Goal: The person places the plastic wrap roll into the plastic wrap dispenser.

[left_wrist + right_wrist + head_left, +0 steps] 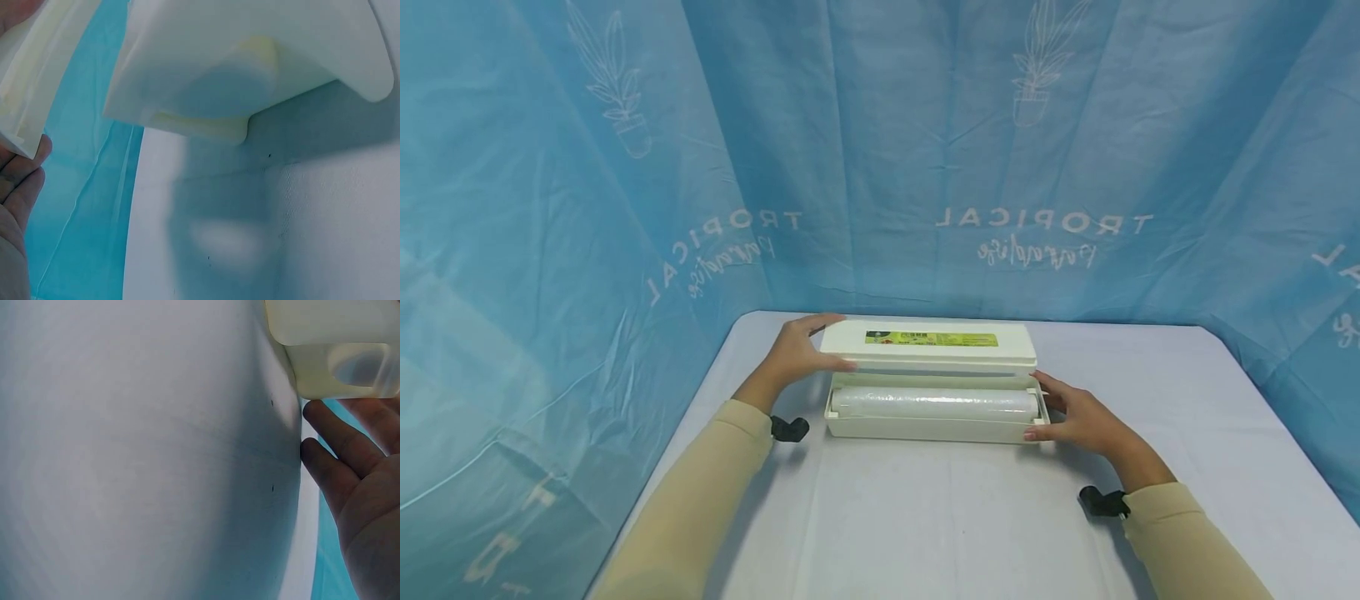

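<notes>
A white cling film dispenser box (925, 430) sits on the table with a clear-wrapped roll of cling film (936, 403) inside it. My left hand (797, 350) grips the left end of the white lid (925, 354), thumb at the front and fingers behind. The lid, with a green and yellow label (931, 338), is raised over the box's back edge. In the left wrist view, the fingertips (44, 150) curl under the lid's corner. My right hand (1078, 417) holds the box's right end, thumb on the front and fingers toward the back.
A white cloth covers the table (887, 517). Blue printed curtains (887, 167) hang close behind the table and along its sides. Black wrist mounts (790, 429) sit at both sleeve cuffs.
</notes>
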`<state>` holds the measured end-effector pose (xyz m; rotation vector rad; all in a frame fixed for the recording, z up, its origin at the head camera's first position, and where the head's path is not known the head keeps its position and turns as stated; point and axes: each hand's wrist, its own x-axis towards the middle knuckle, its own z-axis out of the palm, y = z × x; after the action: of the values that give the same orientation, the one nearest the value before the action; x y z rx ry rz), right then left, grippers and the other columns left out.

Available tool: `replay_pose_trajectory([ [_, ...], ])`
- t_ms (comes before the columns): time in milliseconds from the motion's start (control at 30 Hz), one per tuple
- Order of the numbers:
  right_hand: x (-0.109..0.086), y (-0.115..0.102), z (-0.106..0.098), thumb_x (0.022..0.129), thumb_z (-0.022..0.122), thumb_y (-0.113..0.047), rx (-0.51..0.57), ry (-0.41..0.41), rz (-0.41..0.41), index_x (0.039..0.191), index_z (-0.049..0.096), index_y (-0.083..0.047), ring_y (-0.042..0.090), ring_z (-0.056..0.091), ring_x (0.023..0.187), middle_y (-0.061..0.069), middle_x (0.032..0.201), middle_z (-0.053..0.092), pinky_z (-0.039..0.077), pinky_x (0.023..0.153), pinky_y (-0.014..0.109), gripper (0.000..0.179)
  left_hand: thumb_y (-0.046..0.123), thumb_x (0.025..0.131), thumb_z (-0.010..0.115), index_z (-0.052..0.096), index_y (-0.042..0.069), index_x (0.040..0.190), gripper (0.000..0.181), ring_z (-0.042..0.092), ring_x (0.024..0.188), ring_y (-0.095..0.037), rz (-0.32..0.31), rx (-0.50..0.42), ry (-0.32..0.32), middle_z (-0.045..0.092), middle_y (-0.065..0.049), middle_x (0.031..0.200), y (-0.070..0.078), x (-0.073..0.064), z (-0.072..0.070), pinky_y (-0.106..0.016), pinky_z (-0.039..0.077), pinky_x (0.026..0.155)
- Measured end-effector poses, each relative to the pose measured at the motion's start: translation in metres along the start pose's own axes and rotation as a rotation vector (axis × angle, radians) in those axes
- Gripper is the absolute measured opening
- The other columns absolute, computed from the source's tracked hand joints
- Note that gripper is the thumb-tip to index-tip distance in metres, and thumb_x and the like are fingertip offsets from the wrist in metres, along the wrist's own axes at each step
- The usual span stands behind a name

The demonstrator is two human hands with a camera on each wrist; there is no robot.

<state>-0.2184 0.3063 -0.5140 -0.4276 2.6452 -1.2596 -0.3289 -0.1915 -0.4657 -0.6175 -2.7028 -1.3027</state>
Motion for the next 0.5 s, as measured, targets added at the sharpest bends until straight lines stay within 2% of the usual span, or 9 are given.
replay_pose_trajectory([
  [100, 0.0006, 0.0000, 0.0010, 0.080, 0.095, -0.037, 0.010, -0.002, -0.009, 0.168, 0.024, -0.010, 0.048, 0.047, 0.140, 0.024, 0.158, 0.045, 0.039, 0.108, 0.070, 0.117, 0.057, 0.060, 0.101, 0.067, 0.021, 0.144, 0.097, 0.051, 0.139, -0.025, -0.001, -0.001, 0.003, 0.062, 0.001, 0.145, 0.0014, -0.0018, 0.0010, -0.054, 0.044, 0.112],
  [300, 0.0007, 0.0009, 0.0023, 0.081, 0.095, -0.037, 0.006, 0.007, -0.039, 0.168, 0.025, -0.010, 0.047, 0.049, 0.138, 0.023, 0.159, 0.045, 0.040, 0.108, 0.069, 0.115, 0.056, 0.060, 0.102, 0.065, 0.013, 0.146, 0.102, 0.050, 0.140, -0.027, 0.011, -0.017, 0.006, 0.061, -0.001, 0.147, 0.0021, -0.0047, 0.0034, -0.054, 0.043, 0.113],
  [500, -0.0001, 0.0010, 0.0031, 0.081, 0.094, -0.040, -0.023, 0.026, -0.030, 0.167, 0.027, -0.009, 0.048, 0.050, 0.137, 0.022, 0.158, 0.046, 0.039, 0.108, 0.071, 0.113, 0.055, 0.061, 0.102, 0.068, 0.018, 0.143, 0.096, 0.052, 0.139, -0.024, 0.016, -0.030, 0.014, 0.062, 0.001, 0.145, 0.0010, -0.0101, 0.0062, -0.056, 0.042, 0.113],
])
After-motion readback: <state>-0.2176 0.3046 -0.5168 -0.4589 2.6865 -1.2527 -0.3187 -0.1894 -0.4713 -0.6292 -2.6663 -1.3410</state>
